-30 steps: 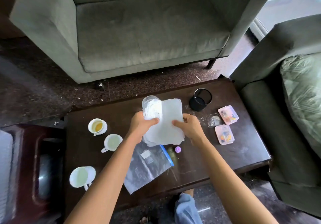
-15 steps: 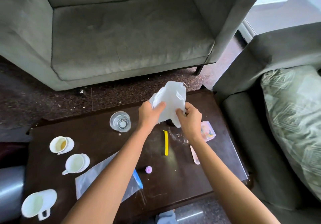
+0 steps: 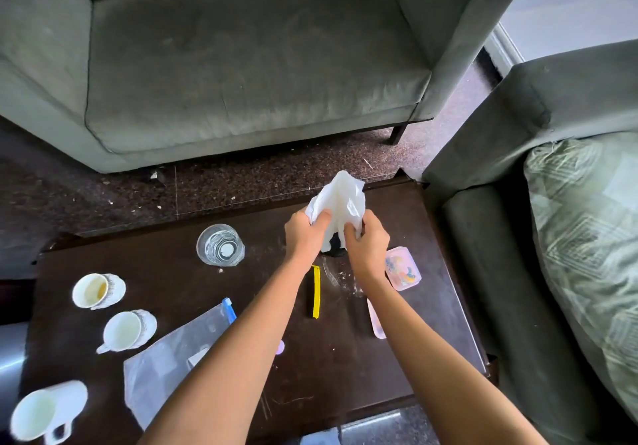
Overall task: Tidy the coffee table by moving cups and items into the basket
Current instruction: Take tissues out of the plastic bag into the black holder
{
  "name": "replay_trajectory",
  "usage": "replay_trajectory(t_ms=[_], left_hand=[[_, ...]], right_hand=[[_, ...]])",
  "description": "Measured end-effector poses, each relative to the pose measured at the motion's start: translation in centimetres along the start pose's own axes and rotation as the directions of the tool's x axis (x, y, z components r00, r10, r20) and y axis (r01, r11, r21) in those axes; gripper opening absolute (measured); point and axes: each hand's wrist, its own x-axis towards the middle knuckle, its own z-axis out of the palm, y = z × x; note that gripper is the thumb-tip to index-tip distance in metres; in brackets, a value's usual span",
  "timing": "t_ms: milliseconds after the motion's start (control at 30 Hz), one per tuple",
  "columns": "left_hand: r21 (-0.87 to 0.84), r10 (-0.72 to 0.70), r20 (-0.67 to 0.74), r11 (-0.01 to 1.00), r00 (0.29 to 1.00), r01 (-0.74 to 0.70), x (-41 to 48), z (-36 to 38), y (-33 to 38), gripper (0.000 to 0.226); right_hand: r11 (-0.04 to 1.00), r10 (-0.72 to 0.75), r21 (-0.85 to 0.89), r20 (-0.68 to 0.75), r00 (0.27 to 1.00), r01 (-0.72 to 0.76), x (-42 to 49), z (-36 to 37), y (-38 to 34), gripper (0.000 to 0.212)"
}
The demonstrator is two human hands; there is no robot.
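Left hand (image 3: 305,234) and right hand (image 3: 367,247), I record, both pinch one crumpled white sheet (image 3: 343,199), glass tumbler (image 3: 221,245) to their left.

We pinch a crumpled white paper (image 3: 340,203) between our left hand (image 3: 303,234) and right hand (image 3: 367,246) above the dark coffee table (image 3: 345,358). Left of our fingers (image 3: 321,218) stands a clear glass (image 3: 221,246); just right of them lies a pink container (image 3: 402,268); nearer us, a yellow strip (image 3: 316,291).
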Motion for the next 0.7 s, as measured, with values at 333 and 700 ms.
replay_trajectory(t_ms=[333, 700], left_hand=[[0.320, 0.192, -0.040, 0.932, 0.981, -0.169, 0.5, 0.4, -0.9, 0.028], [0.431, 0.124, 0.024, 0.894, 0.992, -0.122, 0.2, 1.2, -2.5, 0.031]], right_hand=[[0.955, -0.060, -0.294, -0.069, 0.996, 0.038, 1.4, 1.8, 3.6, 0.008], [0.878, 0.089, -0.474, 0.024, 0.996, -0.066, 1.3, 2.5, 3.7, 0.040]])
